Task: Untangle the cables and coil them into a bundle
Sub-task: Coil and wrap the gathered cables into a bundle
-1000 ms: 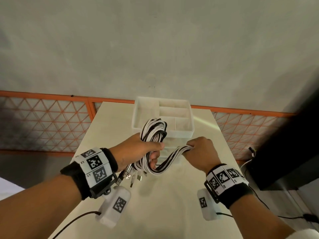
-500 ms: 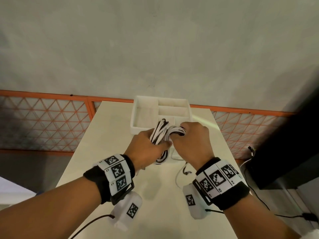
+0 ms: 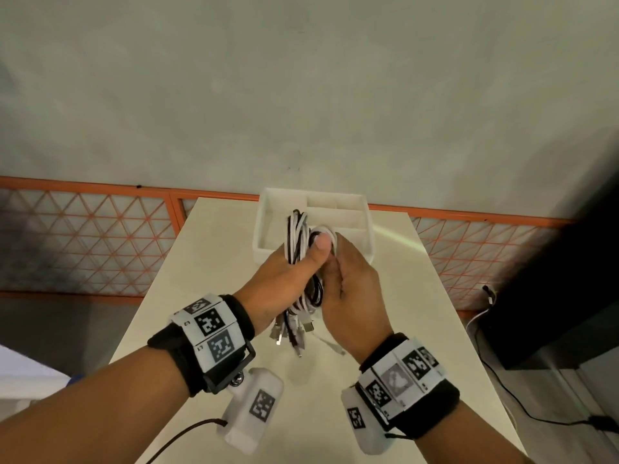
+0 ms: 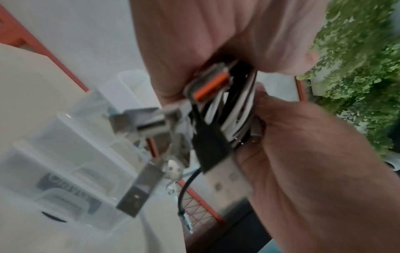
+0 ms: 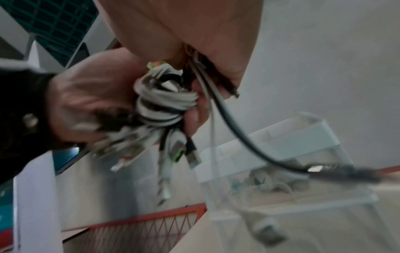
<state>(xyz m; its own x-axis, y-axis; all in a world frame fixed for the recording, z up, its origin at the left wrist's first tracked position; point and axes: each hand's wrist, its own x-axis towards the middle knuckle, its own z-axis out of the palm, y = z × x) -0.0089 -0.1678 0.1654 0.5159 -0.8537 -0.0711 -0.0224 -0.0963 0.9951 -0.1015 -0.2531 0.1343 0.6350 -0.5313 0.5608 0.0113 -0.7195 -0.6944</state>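
A bundle of black and white cables [image 3: 296, 241] is held upright above the table, just in front of the white divided tray [image 3: 366, 212]. My left hand [image 3: 288, 276] grips the bundle [image 5: 164, 101] round its middle, thumb across the front. Against it on the right, my right hand [image 3: 351, 283] grips a turn of the cables wound round the bundle. Several USB plugs [image 3: 291, 329] hang from the bundle's lower end, seen close and blurred in the left wrist view [image 4: 151, 123]. A dark cable tail [image 5: 242, 137] trails from my right hand [image 5: 194, 34].
The pale table [image 3: 187, 279] is narrow, with an orange mesh railing [image 3: 83, 236] behind and to both sides. A clear plastic box [image 4: 71, 171] stands on the table. A dark cabinet [image 3: 552, 313] stands at the right, with loose wires on the floor beside it.
The right hand swung the loose length from the right over to the bundle and round it. Both hands now sit closer together, and the plugs hang below in view.
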